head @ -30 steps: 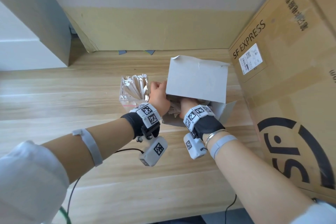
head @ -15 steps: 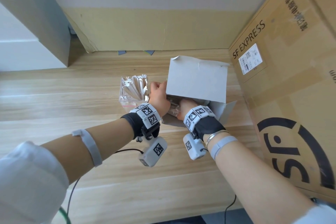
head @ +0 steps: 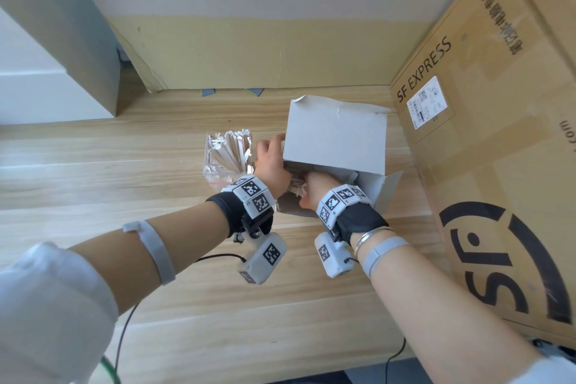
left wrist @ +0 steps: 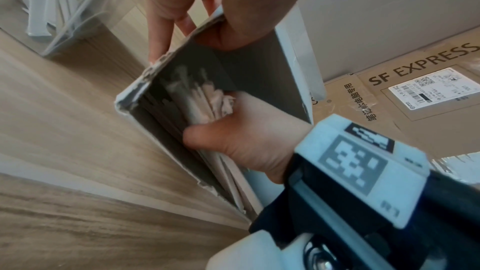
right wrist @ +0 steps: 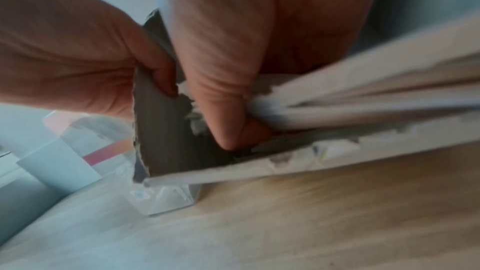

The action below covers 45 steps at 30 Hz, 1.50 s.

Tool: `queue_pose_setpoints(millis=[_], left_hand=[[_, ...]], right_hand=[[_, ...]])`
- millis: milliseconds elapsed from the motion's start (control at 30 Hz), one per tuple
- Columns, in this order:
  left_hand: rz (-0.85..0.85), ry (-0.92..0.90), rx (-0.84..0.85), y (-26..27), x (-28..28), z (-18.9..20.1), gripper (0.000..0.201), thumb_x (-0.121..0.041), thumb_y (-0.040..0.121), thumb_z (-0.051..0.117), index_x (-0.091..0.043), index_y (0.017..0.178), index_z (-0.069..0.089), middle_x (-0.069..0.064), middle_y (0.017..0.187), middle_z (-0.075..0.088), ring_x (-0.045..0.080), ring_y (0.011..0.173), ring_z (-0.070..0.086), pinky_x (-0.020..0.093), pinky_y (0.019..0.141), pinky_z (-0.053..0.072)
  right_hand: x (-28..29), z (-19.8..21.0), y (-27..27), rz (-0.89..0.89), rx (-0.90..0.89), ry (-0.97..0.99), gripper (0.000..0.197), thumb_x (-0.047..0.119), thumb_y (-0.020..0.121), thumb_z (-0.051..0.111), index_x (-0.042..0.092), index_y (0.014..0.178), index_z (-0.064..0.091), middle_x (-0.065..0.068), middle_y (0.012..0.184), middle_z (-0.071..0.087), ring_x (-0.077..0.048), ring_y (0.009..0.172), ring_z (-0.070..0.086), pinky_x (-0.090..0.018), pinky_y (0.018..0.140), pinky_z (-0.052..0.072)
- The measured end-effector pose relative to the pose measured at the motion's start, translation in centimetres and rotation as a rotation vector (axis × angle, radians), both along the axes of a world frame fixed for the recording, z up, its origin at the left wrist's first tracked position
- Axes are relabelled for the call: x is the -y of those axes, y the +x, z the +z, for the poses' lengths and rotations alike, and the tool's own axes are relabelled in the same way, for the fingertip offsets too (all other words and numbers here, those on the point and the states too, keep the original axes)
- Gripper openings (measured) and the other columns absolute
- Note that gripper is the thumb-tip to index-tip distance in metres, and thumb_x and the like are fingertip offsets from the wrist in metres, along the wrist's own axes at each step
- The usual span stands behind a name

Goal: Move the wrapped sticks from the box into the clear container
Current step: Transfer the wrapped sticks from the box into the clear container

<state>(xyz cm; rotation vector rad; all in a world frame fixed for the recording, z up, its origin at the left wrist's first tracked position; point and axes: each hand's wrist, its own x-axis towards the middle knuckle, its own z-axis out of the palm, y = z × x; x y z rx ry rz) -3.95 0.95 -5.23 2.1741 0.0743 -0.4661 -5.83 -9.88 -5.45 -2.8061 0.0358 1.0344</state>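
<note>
A grey-white cardboard box (head: 336, 137) lies on the wooden table with its flap raised. My left hand (head: 272, 156) pinches the box's left wall (left wrist: 182, 48), thumb inside and fingers outside. My right hand (head: 313, 185) reaches into the box opening and grips a bundle of paper-wrapped sticks (left wrist: 205, 100), its thumb (right wrist: 223, 98) pressed over their ends (right wrist: 363, 93). More sticks lie beneath in the box. The clear container (head: 227, 156) stands just left of the box and holds several wrapped sticks (left wrist: 59, 1) upright.
A large SF EXPRESS carton (head: 486, 140) walls off the right side, close to the box. Cardboard panels (head: 249, 53) stand along the back and the left rear. Cables (head: 215, 257) trail from the wrist cameras over the near table.
My right hand has shifted slightly inside the box around the sticks. The left hand and the box have stayed in place.
</note>
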Motion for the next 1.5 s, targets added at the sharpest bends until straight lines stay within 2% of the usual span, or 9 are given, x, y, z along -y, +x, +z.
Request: queue_pose_setpoints(millis=[300, 433, 533, 700, 867, 1000, 1167, 1333, 1500], left_hand=[[0.075, -0.039, 0.016, 0.6, 0.3, 0.3, 0.039, 0.013, 0.082, 0.041, 0.003, 0.119, 0.034, 0.007, 0.104, 0.039, 0.022, 0.092, 0.043, 0.029, 0.076, 0.035], [0.022, 0.059, -0.017, 0.7, 0.4, 0.1, 0.029, 0.003, 0.091, 0.04, 0.0, 0.119, 0.034, 0.012, 0.107, 0.051, 0.022, 0.087, 0.046, 0.029, 0.073, 0.035], [0.005, 0.099, -0.064, 0.7, 0.5, 0.2, 0.033, -0.003, 0.094, 0.041, 0.0, 0.125, 0.033, 0.018, 0.124, 0.054, 0.026, 0.095, 0.053, 0.028, 0.076, 0.036], [-0.02, 0.162, -0.13, 1.1, 0.4, 0.5, 0.047, 0.001, 0.092, 0.041, -0.003, 0.137, 0.03, 0.018, 0.135, 0.05, 0.033, 0.117, 0.054, 0.03, 0.079, 0.041], [-0.052, 0.132, -0.118, 1.3, 0.2, 1.4, 0.065, 0.004, 0.088, 0.04, -0.012, 0.147, 0.019, 0.018, 0.146, 0.036, 0.034, 0.128, 0.046, 0.039, 0.099, 0.043], [-0.11, 0.12, 0.085, 1.5, -0.7, 2.4, 0.059, 0.002, 0.089, 0.043, -0.012, 0.144, 0.029, 0.013, 0.15, 0.031, 0.027, 0.136, 0.036, 0.032, 0.109, 0.033], [-0.1, 0.101, 0.357, 2.4, -2.6, 3.4, 0.046, 0.004, 0.084, 0.049, -0.011, 0.128, 0.052, 0.011, 0.136, 0.046, 0.025, 0.127, 0.044, 0.025, 0.103, 0.034], [-0.121, 0.416, 0.288, 3.0, -5.5, 3.4, 0.05, -0.031, 0.083, 0.059, -0.032, 0.131, 0.045, 0.003, 0.143, 0.036, 0.028, 0.135, 0.027, 0.047, 0.108, 0.026], [-0.187, 0.479, 0.034, 3.4, -8.4, 2.4, 0.071, -0.06, 0.074, 0.06, -0.043, 0.137, 0.031, 0.002, 0.152, 0.019, 0.028, 0.142, 0.015, 0.055, 0.113, 0.016]], right_hand=[[1.6, 1.9, 0.2, -0.115, 0.216, 0.257, 0.013, 0.013, 0.086, 0.053, 0.013, 0.095, 0.061, -0.01, 0.1, 0.069, -0.031, 0.097, 0.063, -0.027, 0.07, 0.04], [1.8, 2.3, -0.1, -0.232, 0.28, 0.445, 0.029, 0.02, 0.086, 0.062, 0.016, 0.115, 0.061, -0.009, 0.106, 0.07, -0.028, 0.1, 0.063, -0.027, 0.078, 0.045], [1.8, 2.3, 0.0, -0.333, 0.319, 0.557, 0.037, 0.027, 0.085, 0.067, 0.013, 0.118, 0.059, -0.006, 0.105, 0.069, -0.023, 0.097, 0.063, -0.025, 0.082, 0.045], [1.8, 2.3, 0.5, -0.552, 0.376, 0.764, 0.017, 0.025, 0.083, 0.067, 0.023, 0.074, 0.053, 0.008, 0.064, 0.055, -0.01, 0.062, 0.053, -0.023, 0.067, 0.042], [1.8, 2.7, 1.0, -0.655, 0.487, 0.853, 0.022, 0.024, 0.087, 0.063, 0.023, 0.069, 0.05, 0.003, 0.059, 0.057, -0.003, 0.054, 0.053, -0.008, 0.062, 0.042], [1.7, 3.2, 1.8, -0.699, 0.57, 0.932, 0.022, 0.022, 0.088, 0.062, 0.022, 0.07, 0.05, 0.002, 0.057, 0.057, 0.004, 0.046, 0.051, 0.001, 0.057, 0.039], [0.6, 4.3, 2.7, -0.663, 0.662, 0.947, 0.018, 0.022, 0.09, 0.059, 0.015, 0.074, 0.054, 0.001, 0.057, 0.058, -0.008, 0.056, 0.055, 0.003, 0.058, 0.038], [-1.3, 5.2, 3.7, -0.602, 0.748, 0.965, 0.019, 0.023, 0.09, 0.059, 0.013, 0.075, 0.054, 0.003, 0.055, 0.058, 0.0, 0.051, 0.053, -0.003, 0.061, 0.04], [-3.3, 6.7, 4.4, -0.541, 0.775, 1.026, 0.025, 0.021, 0.091, 0.057, 0.017, 0.068, 0.051, 0.002, 0.056, 0.058, -0.015, 0.06, 0.056, -0.004, 0.065, 0.041]])
